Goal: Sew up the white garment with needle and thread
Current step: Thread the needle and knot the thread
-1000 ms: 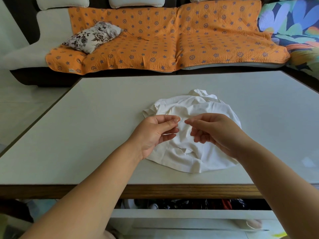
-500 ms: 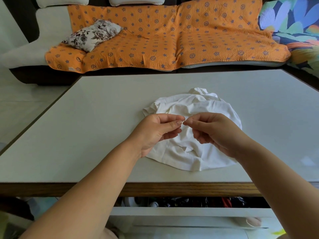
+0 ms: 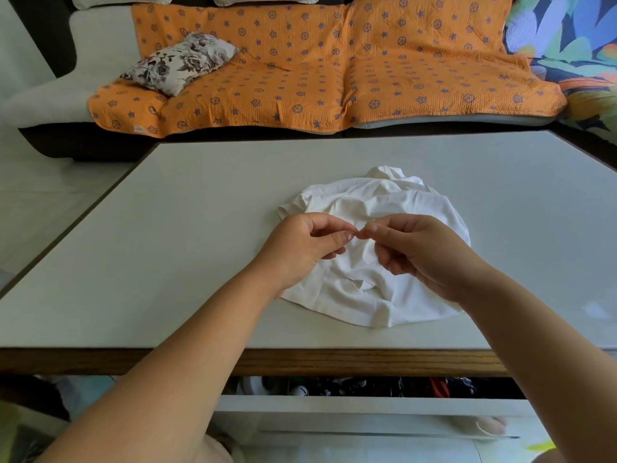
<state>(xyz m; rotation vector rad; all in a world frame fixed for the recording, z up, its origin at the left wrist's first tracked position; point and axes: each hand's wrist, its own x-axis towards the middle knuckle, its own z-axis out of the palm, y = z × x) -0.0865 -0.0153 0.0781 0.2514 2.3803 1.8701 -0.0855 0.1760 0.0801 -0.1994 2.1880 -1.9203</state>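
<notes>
On the pale table (image 3: pixel 167 262), seen from the head camera, the white garment (image 3: pixel 387 202) lies crumpled in a rounded heap a little right of centre, near the wooden front edge. Both hands are held over it. The left hand (image 3: pixel 300 252) and the right hand (image 3: pixel 430 252) each press thumb to forefinger in a tight pinch, the other fingers curled, and the two pinches meet tip to tip. Whether a needle or thread sits between them cannot be told. Beyond the table an orange throw (image 3: pixel 300 61) covers a sofa, with a floral cushion (image 3: pixel 180 63) on its left part. Below the table edge a white drawer (image 3: pixel 367 404) stands open, dark clutter inside.
</notes>
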